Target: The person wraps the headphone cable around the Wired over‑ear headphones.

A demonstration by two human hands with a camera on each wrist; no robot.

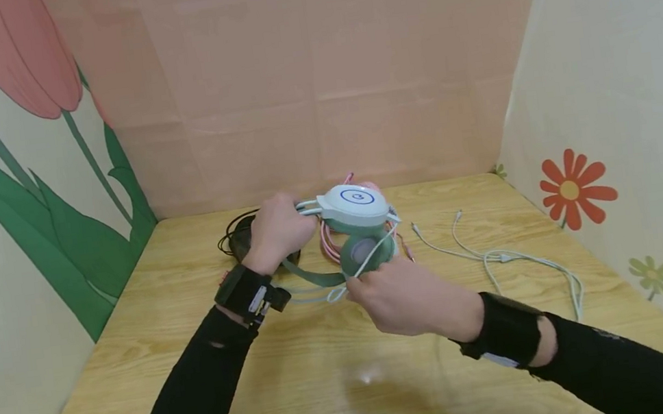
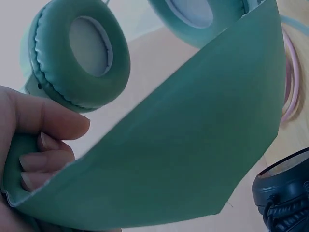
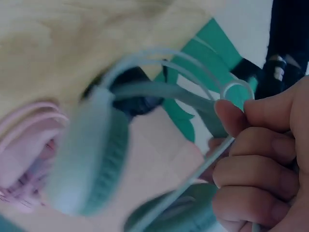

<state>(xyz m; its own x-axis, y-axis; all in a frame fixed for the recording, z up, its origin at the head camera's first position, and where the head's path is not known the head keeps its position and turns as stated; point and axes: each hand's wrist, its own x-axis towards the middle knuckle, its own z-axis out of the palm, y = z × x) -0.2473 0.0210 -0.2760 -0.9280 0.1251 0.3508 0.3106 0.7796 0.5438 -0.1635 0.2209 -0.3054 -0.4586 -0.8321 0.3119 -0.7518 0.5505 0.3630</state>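
Observation:
My left hand (image 1: 281,232) grips the headband of a pair of mint-green headphones (image 1: 356,204), held up over the middle of the table. In the left wrist view its fingers curl round the wide green headband (image 2: 183,130), with a padded ear cup (image 2: 91,53) beside the thumb. One white outer shell with a blue ring mark faces up in the head view. My right hand (image 1: 410,294), close below the lower ear cup (image 1: 367,252), pinches a thin pale cable (image 3: 183,181) between thumb and forefinger. A small loop of it stands above the fingertips; the other fingers are curled.
Black headphones (image 1: 242,238) lie behind my left hand, partly hidden. Pink headphones with a coiled pink cable (image 1: 328,243) are behind the green pair. To the right, a pale cable (image 1: 524,254) with plug ends stretches across the wooden table (image 1: 304,390). Fabric walls surround the table.

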